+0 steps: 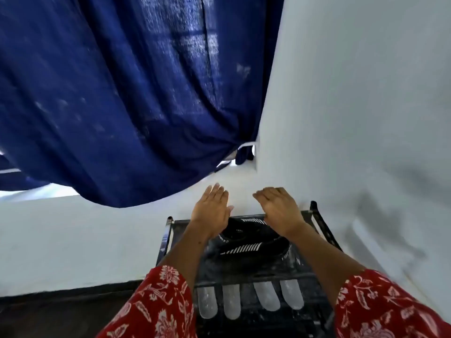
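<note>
My left hand (211, 208) hovers above the back of a black shoe rack (168, 236), fingers straight and together, holding nothing. My right hand (278, 206) hovers beside it, fingers relaxed and slightly bent, also empty. Under both hands, a pair of black shoes with white stripes (253, 245) lies on the rack's top shelf. Both forearms reach in from the bottom, in red floral sleeves.
A dark blue curtain (127, 93) hangs over the window at upper left. A white wall (361, 118) stands close on the right and behind the rack. Several pale shoe soles (229, 301) show on a lower shelf. Dark floor (61, 313) lies at lower left.
</note>
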`<state>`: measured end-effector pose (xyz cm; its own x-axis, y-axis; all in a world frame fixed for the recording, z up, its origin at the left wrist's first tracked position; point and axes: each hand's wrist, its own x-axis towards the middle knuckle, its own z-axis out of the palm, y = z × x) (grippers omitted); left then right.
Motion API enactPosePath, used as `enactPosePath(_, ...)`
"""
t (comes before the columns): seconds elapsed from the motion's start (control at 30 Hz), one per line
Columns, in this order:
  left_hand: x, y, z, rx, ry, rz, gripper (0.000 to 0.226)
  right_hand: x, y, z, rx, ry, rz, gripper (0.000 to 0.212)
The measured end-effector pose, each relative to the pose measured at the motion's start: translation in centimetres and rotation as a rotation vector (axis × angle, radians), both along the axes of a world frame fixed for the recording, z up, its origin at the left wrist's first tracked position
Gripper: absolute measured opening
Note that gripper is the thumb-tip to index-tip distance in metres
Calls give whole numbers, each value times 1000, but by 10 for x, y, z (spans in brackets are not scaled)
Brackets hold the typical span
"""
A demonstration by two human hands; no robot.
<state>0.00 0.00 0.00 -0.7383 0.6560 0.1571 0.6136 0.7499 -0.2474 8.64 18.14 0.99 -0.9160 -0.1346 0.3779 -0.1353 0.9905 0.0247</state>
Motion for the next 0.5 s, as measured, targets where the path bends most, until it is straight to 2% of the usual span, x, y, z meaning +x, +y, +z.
enactPosePath(0.07, 4, 0, -19, -34, -30, 7, 55, 5, 1, -23, 38, -54, -6, 51)
enactPosePath(0.23, 7, 5, -60, -117, -105, 38, 50, 10, 6, -77, 167, -54, -22, 36)
enactPosePath(0.5, 15, -4, -95, -219, 19, 19, 35, 38, 15, -126, 262, -42, -118, 29)
